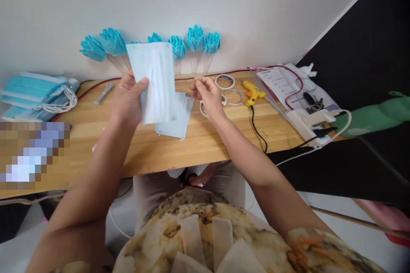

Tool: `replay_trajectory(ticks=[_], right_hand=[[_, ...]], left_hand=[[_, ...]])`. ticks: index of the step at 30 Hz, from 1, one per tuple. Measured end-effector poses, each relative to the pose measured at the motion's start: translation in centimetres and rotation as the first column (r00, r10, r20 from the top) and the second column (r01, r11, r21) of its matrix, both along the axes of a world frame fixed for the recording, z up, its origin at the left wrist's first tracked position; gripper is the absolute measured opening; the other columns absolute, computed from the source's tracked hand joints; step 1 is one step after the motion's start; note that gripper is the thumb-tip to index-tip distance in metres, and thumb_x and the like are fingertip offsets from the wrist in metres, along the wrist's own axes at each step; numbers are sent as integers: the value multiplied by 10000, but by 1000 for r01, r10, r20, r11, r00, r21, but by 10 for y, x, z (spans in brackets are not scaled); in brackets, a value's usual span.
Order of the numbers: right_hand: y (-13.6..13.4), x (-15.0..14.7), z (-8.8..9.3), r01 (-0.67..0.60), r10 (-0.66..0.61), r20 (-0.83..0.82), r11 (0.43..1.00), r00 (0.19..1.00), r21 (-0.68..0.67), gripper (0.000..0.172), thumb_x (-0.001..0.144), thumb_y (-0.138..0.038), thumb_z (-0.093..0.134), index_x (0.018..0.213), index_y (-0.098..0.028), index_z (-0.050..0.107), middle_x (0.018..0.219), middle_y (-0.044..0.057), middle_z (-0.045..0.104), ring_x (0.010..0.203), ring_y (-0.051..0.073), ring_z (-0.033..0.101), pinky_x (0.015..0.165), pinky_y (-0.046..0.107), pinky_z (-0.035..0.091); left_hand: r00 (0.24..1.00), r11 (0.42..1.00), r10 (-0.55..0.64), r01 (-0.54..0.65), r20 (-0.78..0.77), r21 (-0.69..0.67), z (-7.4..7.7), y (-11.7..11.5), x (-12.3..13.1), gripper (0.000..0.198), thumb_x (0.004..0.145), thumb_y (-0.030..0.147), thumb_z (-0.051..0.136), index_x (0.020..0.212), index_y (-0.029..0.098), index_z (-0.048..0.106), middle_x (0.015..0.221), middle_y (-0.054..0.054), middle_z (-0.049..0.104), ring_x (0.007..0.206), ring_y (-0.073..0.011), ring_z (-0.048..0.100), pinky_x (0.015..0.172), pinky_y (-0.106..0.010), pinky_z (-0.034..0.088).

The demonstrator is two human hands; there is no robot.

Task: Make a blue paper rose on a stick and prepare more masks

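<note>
My left hand (128, 98) grips a pleated pale-blue face mask (156, 85) by its left edge, holding it up above the table with the thumb on the near face. No ear loops show on it. Below and behind lies a second flat mask (177, 121) on the wood, partly covered by the raised one. To the right, my right hand (206, 94) hovers with thumb and fingertips pinched together; whatever is between them is too small to make out. Tape rolls (224, 82) lie beside and behind that hand, one partly hidden by it.
Blue flowers (195, 39) on thin stems lean against the wall. Stacked masks (32, 91) lie at left. A yellow glue gun (253, 92) with a black cord, papers (282, 83), a white power strip (304, 126) and a green bottle (378, 115) are at right.
</note>
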State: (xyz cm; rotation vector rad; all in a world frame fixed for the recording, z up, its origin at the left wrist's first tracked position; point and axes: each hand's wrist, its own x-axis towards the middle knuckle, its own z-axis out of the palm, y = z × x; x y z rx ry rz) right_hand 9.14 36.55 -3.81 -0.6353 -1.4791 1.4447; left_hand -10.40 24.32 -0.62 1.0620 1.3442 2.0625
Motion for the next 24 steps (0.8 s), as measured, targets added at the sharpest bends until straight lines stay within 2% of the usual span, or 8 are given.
replay_trajectory(ticks=[2,4,7,10,14,18,21,24], right_hand=[[7,3,-2,-5,-13,159,993,987,114,192,975,-430,623,1025,-253,676,933,10,739,851,182,702,837,357,578],[9,5,-3,-48,-69,385,957,920,285,124,972,-283,616,1018,-238,721,984,32,767,946,226,712,918,405,561],[4,7,-1,-212,-201,683,857,702,470,206,953,-169,629,1105,-186,767,1162,131,777,1134,329,681,1041,501,486],[-2,4,2,-340,-306,804,786,510,516,284,963,-172,652,1225,-126,751,1279,233,735,1234,415,623,1069,572,420],[-2,-1,5,-395,-353,833,756,426,522,219,972,-173,641,1145,-128,768,1217,238,753,1170,406,644,1029,546,407],[3,1,1,-362,-313,824,784,472,505,151,939,-144,626,1005,-152,762,1050,165,783,1048,341,681,976,469,430],[5,5,-3,-261,-210,725,838,656,479,151,878,-139,636,993,-190,720,1014,81,772,950,256,673,897,383,468],[6,4,-6,-131,-92,501,911,860,391,117,849,-183,622,952,-217,664,947,14,740,835,189,643,823,325,489]], left_hand=[[999,988,-11,6,-32,-153,0,-9,-24,325,780,325,828,1035,223,655,1121,-37,755,1116,-239,707,1054,-391,564],[992,910,16,-66,-125,-410,-9,-16,-43,317,775,290,776,1067,230,670,924,-27,747,956,-258,725,998,-471,584],[916,766,72,-304,-395,-566,-26,-25,-59,453,645,143,762,1086,232,707,703,5,643,893,-334,714,1029,-594,528],[746,722,70,-496,-662,-483,-34,-28,-59,507,626,119,741,1121,227,710,826,-48,687,1079,-399,690,1119,-612,448],[633,843,97,-462,-768,-274,-26,-20,-42,482,726,193,733,1205,214,687,1210,-139,702,1272,-385,606,1200,-558,374],[749,898,-76,-236,-658,-372,-20,5,-15,502,769,253,748,1265,219,684,1202,-116,719,1059,-293,682,1048,-476,512],[834,900,-176,-79,-523,-429,-22,23,4,623,729,276,821,1330,216,667,1215,-121,733,1032,-272,692,971,-433,550],[921,893,-244,91,-303,-441,-24,33,15,701,683,325,897,1337,211,672,1180,-124,751,1034,-289,716,944,-421,570]])
